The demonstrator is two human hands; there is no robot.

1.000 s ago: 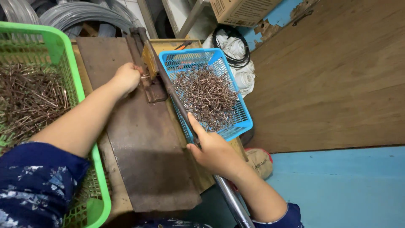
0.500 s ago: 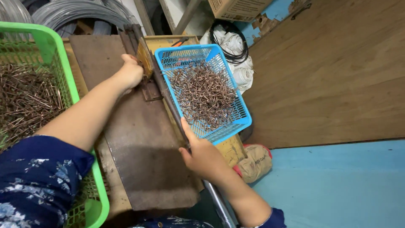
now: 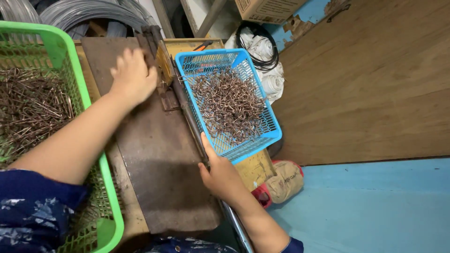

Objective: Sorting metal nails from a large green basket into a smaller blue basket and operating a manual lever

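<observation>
The right hand [image 3: 220, 175] has its fingers clenched on a long lever handle [image 3: 190, 119] beside the blue basket [image 3: 274, 133]. The left hand [image 3: 133, 77] presses loosely curled fingers on the dark metal plate [image 3: 159, 159]. Left of that plate sits a green basket [image 3: 65, 65]; right, brown board wall [image 3: 365, 79] and blue floor [image 3: 375, 206]

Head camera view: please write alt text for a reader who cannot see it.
A person's right hand grips a long metal lever beside a dark steel plate, while the left hand rests at the small bending jig. A blue basket holds bent wire pieces; a green basket holds straight ones.
</observation>
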